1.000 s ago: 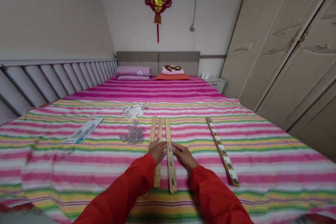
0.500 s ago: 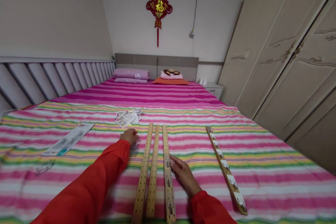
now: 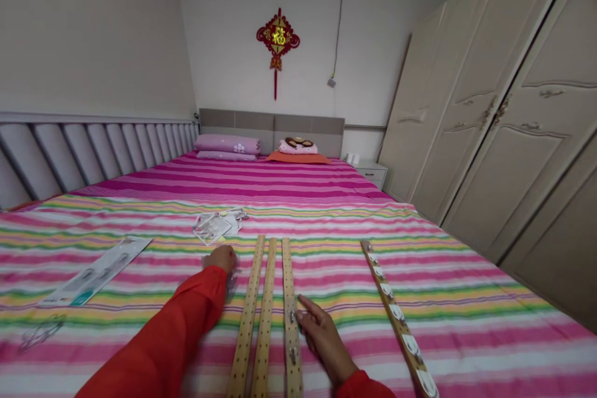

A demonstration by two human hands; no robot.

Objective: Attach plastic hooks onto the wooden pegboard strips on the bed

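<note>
Three pale wooden strips with small holes lie side by side: a left strip (image 3: 247, 317), a middle strip (image 3: 263, 323) and a right strip (image 3: 287, 280). On the right strip's near half sit small metal hooks (image 3: 293, 354) on clear backings. My right hand (image 3: 324, 336) rests beside that strip, thumb and forefinger apart by the upper hook, nothing visibly held. My left hand (image 3: 222, 258) is low over the cloth left of the strips, blurred, its fingertips hidden. Small clear pieces (image 3: 231, 285) lie close below it; their kind is unclear.
Another wooden strip (image 3: 389, 298) bearing several white hooks lies to the right. Clear packaging (image 3: 217, 225) lies beyond my left hand. A long hook card (image 3: 97, 270) and thin metal rings (image 3: 43, 331) are at left. Pillows, a bed rail (image 3: 93, 143) and a wardrobe (image 3: 504, 118) surround the striped bed.
The view has tilted up a little, so things sit lower in the picture. My left hand has turned, its fingers now less visible. My right thumb and forefinger have parted slightly beside the hook.
</note>
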